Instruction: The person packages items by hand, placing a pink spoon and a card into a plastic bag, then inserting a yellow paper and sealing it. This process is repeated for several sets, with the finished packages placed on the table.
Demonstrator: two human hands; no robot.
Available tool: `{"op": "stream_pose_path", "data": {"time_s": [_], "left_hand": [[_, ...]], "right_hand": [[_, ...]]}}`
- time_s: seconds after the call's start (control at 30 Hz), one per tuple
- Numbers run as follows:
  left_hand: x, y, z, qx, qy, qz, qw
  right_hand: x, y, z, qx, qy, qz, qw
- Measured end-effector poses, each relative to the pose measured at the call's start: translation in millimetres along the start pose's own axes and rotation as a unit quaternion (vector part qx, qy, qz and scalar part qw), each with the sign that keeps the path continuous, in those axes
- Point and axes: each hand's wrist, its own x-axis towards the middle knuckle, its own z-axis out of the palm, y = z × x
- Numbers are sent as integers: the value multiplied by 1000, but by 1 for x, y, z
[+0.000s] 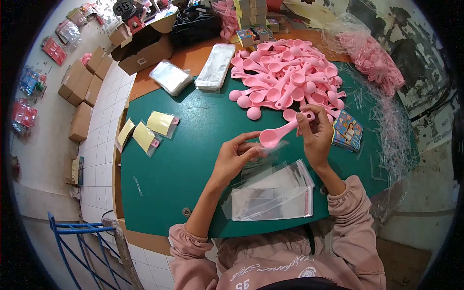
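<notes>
My right hand (315, 137) pinches the handle end of a pink spoon (270, 138), whose bowl points left. At the bowl, my left hand (237, 155) has its fingers closed on a clear plastic bag (274, 149). Below both hands, flat clear bags (273, 195) lie overlapped near the table's front edge. Beyond my hands is a large heap of pink spoons (285, 72). Just right of my right hand sits a stack of printed cards (347, 129).
Three bagged packs with yellow cards (144, 137) lie on the left of the green table (179, 169). Stacks of clear bags (215, 67) stand at the back, beside an open carton (145, 55). Plastic strips (394, 130) and bagged pink spoons (369, 63) are at right.
</notes>
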Motion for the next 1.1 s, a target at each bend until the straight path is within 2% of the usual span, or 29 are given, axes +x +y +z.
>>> {"op": "stream_pose_path", "data": {"time_s": [0.17,0.27,0.33,0.37,0.43,0.5,0.57,0.6,0.67,0.73,0.8,0.83,0.9,0.97,1.0,1.03,1.1], "left_hand": [[-2,8,0,45,7,-15,999],[-2,5,3,23,-5,-20,1000],[0,2,4,6,-18,4,1000],[0,1,5,-10,-31,26,999],[0,0,9,12,-26,38,999],[2,5,6,35,-22,52,998],[3,13,-5,167,-123,-137,969],[3,15,-3,167,-123,-136,969],[4,17,5,65,-113,-11,991],[6,19,7,30,-91,-17,995],[4,29,10,-31,-72,-8,997],[4,33,8,-30,-75,-7,997],[1,39,-4,-34,-38,-35,998],[0,42,-15,-20,-14,-39,999],[1,41,-20,-25,-24,0,999],[0,39,-25,-29,-33,40,998],[-1,39,-28,-43,-33,43,998]], "right_hand": [[-2,0,0,-26,13,-11,1000],[-6,0,4,-22,-22,-4,999],[-8,-1,5,-12,-86,33,996],[-9,0,6,-12,-87,33,996],[-7,-3,8,-13,-180,85,980],[-6,-11,9,-17,-189,78,979],[-5,-15,8,26,-158,112,981],[-4,-21,7,15,-146,107,983],[-6,-15,2,20,-166,87,982],[-7,-14,-1,23,-184,66,980],[-5,-23,-3,-59,-330,-134,933],[1,-33,-11,-61,-327,-136,933],[21,-51,-46,-205,-339,-47,917],[37,-30,-100,-372,-164,0,914],[37,-19,-126,-516,-96,27,851],[37,-9,-145,-645,-25,50,762],[37,-2,-156,-706,-74,201,676]]}}
